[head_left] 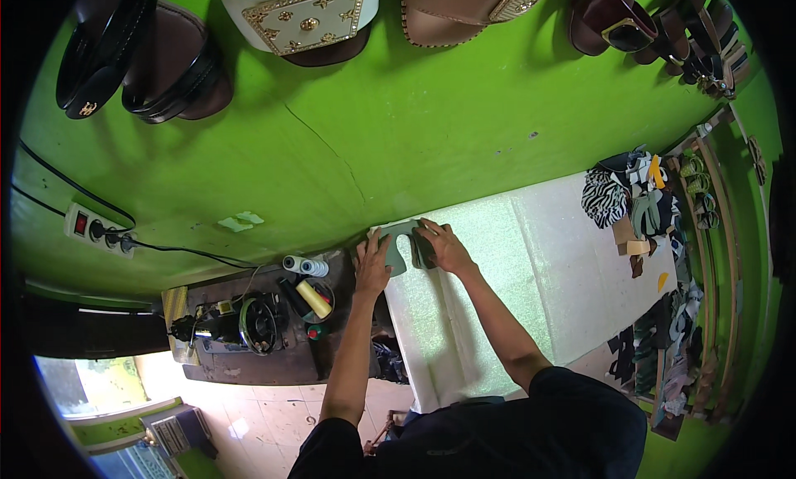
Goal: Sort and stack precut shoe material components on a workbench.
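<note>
A grey-green sheet piece with a rounded cut-out (396, 267) lies at the far left corner of the white-covered table (572, 272). My left hand (373, 267) rests on its left side, fingers spread and stretched over the surface. At the right side, my right hand (446, 248) grips the piece's darker edge with bent fingers. White shows through the gap between the two sides. What the piece is made of, and its underside, I cannot make out.
A sewing machine (220, 323) stands at left, beside white thread spools (304, 266) and a yellow cone (313, 299). Material scraps (638, 197) pile up at the table's right end. Sandals (303, 23) hang along the green wall, which carries a power strip (98, 230).
</note>
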`<move>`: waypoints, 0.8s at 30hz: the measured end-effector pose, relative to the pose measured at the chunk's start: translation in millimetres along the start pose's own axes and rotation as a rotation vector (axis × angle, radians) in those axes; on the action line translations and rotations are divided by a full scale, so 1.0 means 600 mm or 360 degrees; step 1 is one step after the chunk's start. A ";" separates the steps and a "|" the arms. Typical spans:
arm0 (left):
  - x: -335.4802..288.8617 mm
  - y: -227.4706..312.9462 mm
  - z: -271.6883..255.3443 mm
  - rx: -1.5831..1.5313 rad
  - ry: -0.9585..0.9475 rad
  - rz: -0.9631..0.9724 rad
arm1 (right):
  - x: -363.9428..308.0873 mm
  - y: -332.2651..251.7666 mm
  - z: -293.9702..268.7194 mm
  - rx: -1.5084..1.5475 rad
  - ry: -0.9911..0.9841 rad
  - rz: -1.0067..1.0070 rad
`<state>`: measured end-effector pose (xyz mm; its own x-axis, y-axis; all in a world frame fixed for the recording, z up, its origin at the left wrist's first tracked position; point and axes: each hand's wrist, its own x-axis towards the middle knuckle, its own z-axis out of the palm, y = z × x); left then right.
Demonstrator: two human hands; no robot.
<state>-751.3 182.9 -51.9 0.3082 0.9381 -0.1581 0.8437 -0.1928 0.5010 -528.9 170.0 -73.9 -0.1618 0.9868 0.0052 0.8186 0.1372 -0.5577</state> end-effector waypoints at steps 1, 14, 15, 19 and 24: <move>0.000 -0.003 -0.004 0.0104 -0.0141 -0.0010 | 0.004 0.004 0.007 -0.0022 -0.0018 -0.0095; 0.010 -0.003 0.012 0.0184 -0.0267 -0.0076 | -0.007 0.012 0.008 -0.0147 -0.0022 -0.0153; -0.010 -0.006 0.001 0.0179 -0.0146 -0.0039 | -0.018 -0.007 -0.001 0.0020 -0.0028 -0.0121; -0.088 -0.001 -0.011 -0.0370 0.0359 0.0252 | -0.097 -0.047 -0.041 0.0419 0.0169 -0.0038; -0.221 0.028 -0.003 -0.1392 0.0173 -0.0054 | -0.210 -0.096 -0.082 0.0827 0.0151 0.0225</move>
<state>-778.9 55.7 -21.3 0.2081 0.9700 -0.1253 0.1994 0.0833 0.9764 -528.8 42.1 -1.7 0.0003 0.9993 -0.0381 0.4446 -0.0342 -0.8951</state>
